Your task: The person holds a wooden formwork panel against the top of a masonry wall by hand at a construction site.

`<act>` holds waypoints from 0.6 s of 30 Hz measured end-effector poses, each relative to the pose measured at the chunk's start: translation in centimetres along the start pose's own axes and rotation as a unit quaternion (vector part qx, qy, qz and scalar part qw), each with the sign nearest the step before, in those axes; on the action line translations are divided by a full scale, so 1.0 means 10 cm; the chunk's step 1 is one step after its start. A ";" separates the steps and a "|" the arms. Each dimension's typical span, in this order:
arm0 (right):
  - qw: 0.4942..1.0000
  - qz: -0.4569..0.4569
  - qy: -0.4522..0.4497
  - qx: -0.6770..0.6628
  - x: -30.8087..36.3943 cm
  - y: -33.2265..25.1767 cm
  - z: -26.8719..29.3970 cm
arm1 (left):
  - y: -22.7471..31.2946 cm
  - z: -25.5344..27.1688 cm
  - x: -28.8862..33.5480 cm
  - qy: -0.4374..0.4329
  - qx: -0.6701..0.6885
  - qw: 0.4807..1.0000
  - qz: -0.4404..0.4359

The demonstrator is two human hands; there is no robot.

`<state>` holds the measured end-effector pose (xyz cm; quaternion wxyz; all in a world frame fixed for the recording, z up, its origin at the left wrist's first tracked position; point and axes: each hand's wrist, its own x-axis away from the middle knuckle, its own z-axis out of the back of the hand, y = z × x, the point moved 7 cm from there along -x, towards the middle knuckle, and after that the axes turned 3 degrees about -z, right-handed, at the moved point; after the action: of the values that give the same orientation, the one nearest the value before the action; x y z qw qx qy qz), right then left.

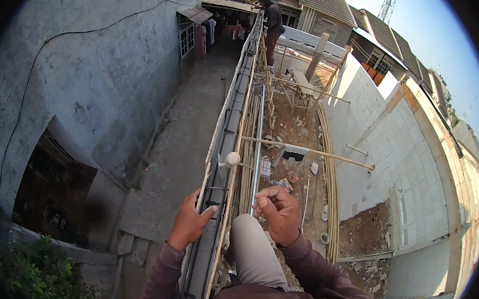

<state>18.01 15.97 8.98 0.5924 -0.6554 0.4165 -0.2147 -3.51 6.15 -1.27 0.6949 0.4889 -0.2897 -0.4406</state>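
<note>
A long narrow formwork trough runs away from me, with a light wooden left board [216, 134] and a right board [238, 149]. Dark steel rebar [209, 194] with cross ties lies inside it. My left hand [190, 224] rests at the left board, thumb stretched apart from the fingers over the trough. My right hand [280, 214] is raised above my bent right knee [252, 245], thumb and fingertips pinched together. Whatever it may hold is too small to make out. Ahead of both hands, a pale round-ended piece [231, 159] sits at the right board.
A person [271, 24] stands at the trough's far end. Bamboo poles [306, 148] cross the sunken, rubble-strewn ground on the right, before a block wall [395, 144]. Left and below are a concrete alley [188, 124] and a plastered wall [112, 57].
</note>
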 end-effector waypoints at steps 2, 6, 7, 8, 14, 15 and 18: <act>0.979 0.142 -0.147 -0.003 0.08 -0.73 -0.32 | 0.07 0.01 -0.01 0.006 -0.001 1.000 -0.022; 0.900 0.262 -0.321 -0.137 0.32 -1.87 -0.97 | -0.03 0.12 0.07 0.020 -0.022 0.999 0.013; 0.896 0.262 -0.330 -0.138 0.43 -2.11 -1.06 | 0.09 0.07 0.02 0.013 -0.025 1.000 -0.010; 0.891 0.266 -0.339 -0.141 0.51 -2.22 -1.08 | 0.19 0.01 -0.02 0.007 -0.032 0.999 -0.034; 0.871 0.256 -0.142 -0.395 0.57 -2.18 -1.31 | 0.15 0.02 0.03 0.007 -0.035 0.999 -0.018; 0.873 0.257 -0.138 -0.392 0.56 -2.16 -1.27 | 0.17 0.00 0.04 0.002 -0.032 0.999 -0.019; 0.835 0.306 -0.311 -0.334 0.52 -2.09 -1.29 | 0.16 0.02 0.05 0.002 -0.025 1.000 -0.010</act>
<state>17.00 3.05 30.52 0.4710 -0.6851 0.4358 0.3448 -2.91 5.81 0.27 0.7030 0.4753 -0.2720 -0.4538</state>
